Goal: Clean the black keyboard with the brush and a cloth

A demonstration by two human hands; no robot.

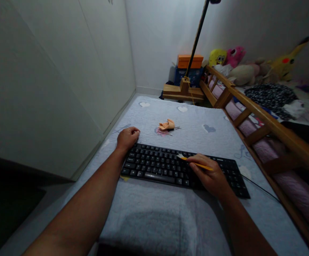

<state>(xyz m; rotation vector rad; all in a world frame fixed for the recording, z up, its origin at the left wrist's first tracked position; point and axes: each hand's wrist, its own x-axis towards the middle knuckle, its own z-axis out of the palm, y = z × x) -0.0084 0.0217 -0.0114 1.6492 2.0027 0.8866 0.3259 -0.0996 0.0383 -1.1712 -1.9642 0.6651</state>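
Note:
A black keyboard point(156, 163) lies across the cloth-covered surface in front of me. My right hand point(207, 172) is closed around a small paintbrush point(201, 166) with a yellow handle. Its white bristles meet the upper rows of keys, right of the middle. At the keyboard's upper left corner rests my left hand point(128, 138), its fingers curled inward; whatever they may hold is hidden. Beyond the keyboard sits a crumpled orange cloth point(167, 124), with thin cotton swabs point(166, 133) beside it and a thin metallic tool point(176, 128) at its right.
A heart-patterned pale sheet point(149, 202) covers the surface. The keyboard's cable point(262, 188) runs off to the right. A wooden bed rail point(271, 124) borders the right side, with plush toys behind it. At left stands a white cabinet point(63, 78); a wooden stand point(183, 91) is at the back.

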